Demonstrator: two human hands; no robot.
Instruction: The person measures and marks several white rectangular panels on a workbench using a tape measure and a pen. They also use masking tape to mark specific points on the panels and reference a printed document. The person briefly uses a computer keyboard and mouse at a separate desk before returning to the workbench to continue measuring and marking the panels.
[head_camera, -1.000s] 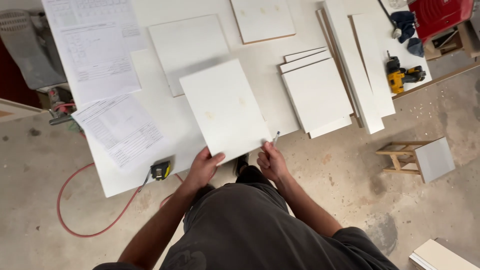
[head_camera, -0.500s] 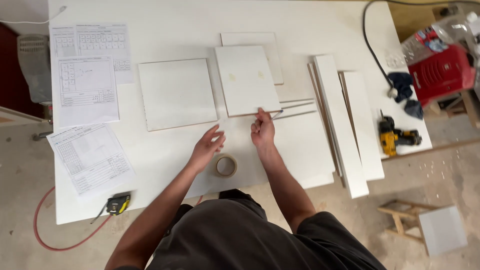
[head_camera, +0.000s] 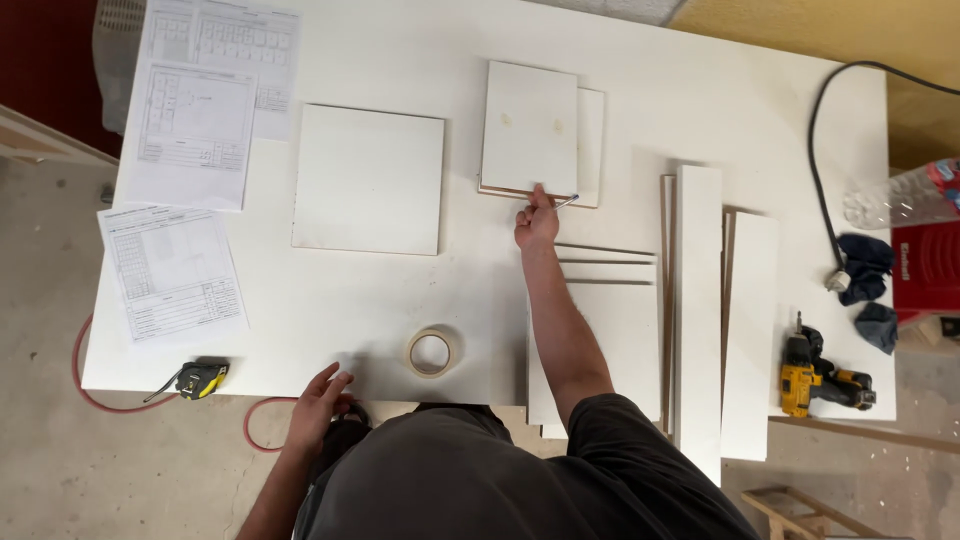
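Observation:
My right hand (head_camera: 537, 222) reaches across the white table (head_camera: 380, 300) and rests its fingers on the near edge of a small white panel (head_camera: 530, 128). That panel lies on top of another white panel (head_camera: 591, 146). A thin pencil (head_camera: 566, 202) sticks out of the same hand. My left hand (head_camera: 320, 402) rests on the table's near edge with fingers apart, holding nothing. A roll of masking tape (head_camera: 432, 352) lies just to its right.
A larger square white panel (head_camera: 368, 180) lies left of centre. Printed sheets (head_camera: 195, 150) cover the left end. A yellow tape measure (head_camera: 200, 380) sits at the near left corner. Stacked panels (head_camera: 610, 330) and long strips (head_camera: 698, 300) lie right, with a yellow drill (head_camera: 815, 378) and black cable (head_camera: 818, 150).
My right hand has pushed the small panel farther away onto the other panel. My left hand has drawn back from the middle of the table to its near edge.

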